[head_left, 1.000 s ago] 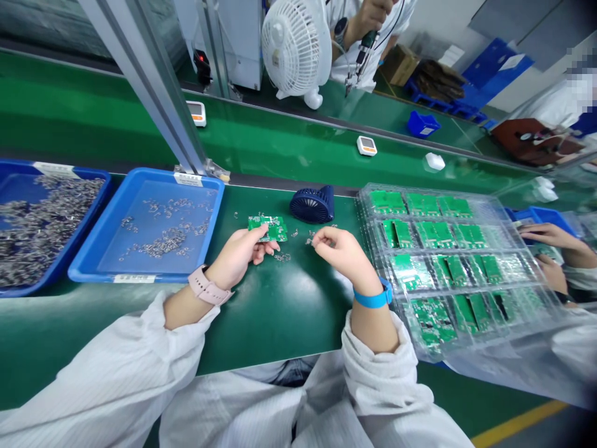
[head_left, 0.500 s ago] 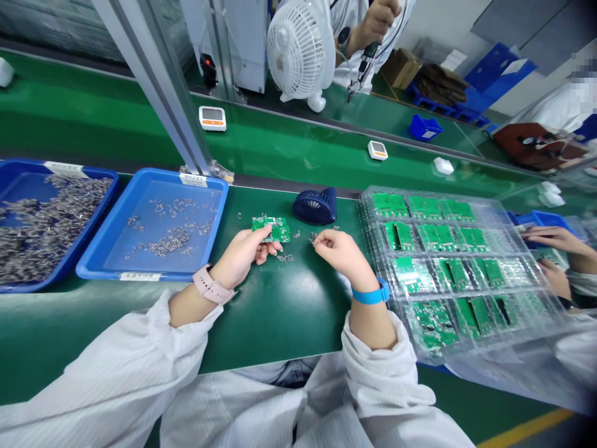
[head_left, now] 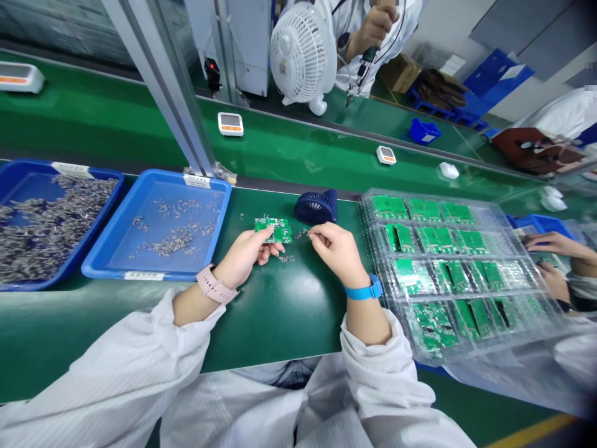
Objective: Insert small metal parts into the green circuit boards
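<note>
Left hand (head_left: 245, 254) fingers pinch the small green board (head_left: 273, 229) by its near-left edge, long axis left-right over the tabletop (head_left: 280, 311); right hand (head_left: 336, 251) fingers pinch a tiny metal part (head_left: 305, 233) just right of the board.

A green counter (head_left: 280, 311) fills the near ground. Beyond it runs a green conveyor belt (head_left: 116, 124), and a slanting metal post (head_left: 158, 81) rises from the counter's far edge. Past the belt stands a white fan (head_left: 303, 53). Further right are blue crates (head_left: 489, 68) (stacked, perhaps) against a pale wall (head_left: 448, 25). Lighting is bright and even.
</note>
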`<control>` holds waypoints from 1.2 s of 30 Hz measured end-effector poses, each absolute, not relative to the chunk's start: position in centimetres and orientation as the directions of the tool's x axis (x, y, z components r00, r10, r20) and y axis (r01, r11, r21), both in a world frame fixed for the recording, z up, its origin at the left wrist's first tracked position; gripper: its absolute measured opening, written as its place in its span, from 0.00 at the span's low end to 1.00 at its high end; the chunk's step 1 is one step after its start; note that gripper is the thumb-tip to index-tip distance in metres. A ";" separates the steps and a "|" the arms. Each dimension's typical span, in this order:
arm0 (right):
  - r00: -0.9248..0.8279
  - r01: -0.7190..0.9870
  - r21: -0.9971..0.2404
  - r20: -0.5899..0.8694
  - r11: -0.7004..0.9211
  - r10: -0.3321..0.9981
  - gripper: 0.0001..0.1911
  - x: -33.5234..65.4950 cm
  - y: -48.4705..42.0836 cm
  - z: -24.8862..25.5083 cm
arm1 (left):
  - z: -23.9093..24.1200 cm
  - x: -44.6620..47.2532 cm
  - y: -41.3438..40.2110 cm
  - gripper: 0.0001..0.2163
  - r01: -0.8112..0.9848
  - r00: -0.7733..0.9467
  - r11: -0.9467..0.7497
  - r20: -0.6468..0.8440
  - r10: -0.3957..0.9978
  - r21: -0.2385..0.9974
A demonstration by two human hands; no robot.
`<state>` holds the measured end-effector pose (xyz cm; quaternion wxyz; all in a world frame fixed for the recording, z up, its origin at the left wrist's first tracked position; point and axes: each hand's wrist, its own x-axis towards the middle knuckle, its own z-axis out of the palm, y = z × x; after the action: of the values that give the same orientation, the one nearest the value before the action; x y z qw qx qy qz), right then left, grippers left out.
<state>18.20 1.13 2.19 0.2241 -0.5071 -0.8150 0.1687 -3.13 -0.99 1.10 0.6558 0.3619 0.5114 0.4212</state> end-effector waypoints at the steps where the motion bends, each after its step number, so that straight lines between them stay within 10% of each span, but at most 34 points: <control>1: -0.389 0.745 -0.503 0.208 0.439 0.898 0.10 18.1 1.1 2.1 | 1.1 -3.2 -1.0 0.22 -0.184 0.124 0.384 -0.366 0.922 0.905; 8: -0.433 0.753 -0.444 0.219 0.485 0.874 0.11 17.7 1.0 1.7 | 0.9 -3.2 -0.9 0.22 -0.210 0.122 0.390 -0.372 0.920 0.897; 36: -0.292 0.331 -0.896 0.200 0.295 0.935 0.07 16.6 0.6 1.6 | 1.4 -2.6 -1.5 0.22 -0.330 0.078 0.169 -0.152 0.985 0.929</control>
<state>16.57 0.63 1.63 0.3895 -0.4496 -0.7041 0.3878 -2.64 -1.45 1.41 0.6297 0.3777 0.4337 0.5222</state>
